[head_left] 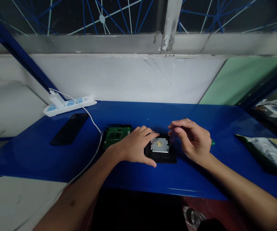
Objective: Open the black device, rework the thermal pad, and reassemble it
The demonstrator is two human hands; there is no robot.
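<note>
A black casing (pixel 163 158) lies on the blue table, with a silver metal plate (pixel 161 148) in it that bears a small yellowish square. My left hand (pixel 138 144) rests against the casing's left side, its thumb and fingers spread. Over the right side of the casing is my right hand (pixel 192 138), its fingers bent round a thin, partly see-through tool (pixel 173 137) that is blurred. A teal-green end shows behind this hand. Left of my left hand sits a green circuit board (pixel 114 136) in a dark frame, partly covered by the hand.
A black phone-like slab (pixel 69 129) lies at the left of the table (pixel 138 179). Behind it is a white power strip (pixel 71 106) with a plug and a white cable (pixel 94 120) running forward. A shiny packet (pixel 268 154) lies at the right.
</note>
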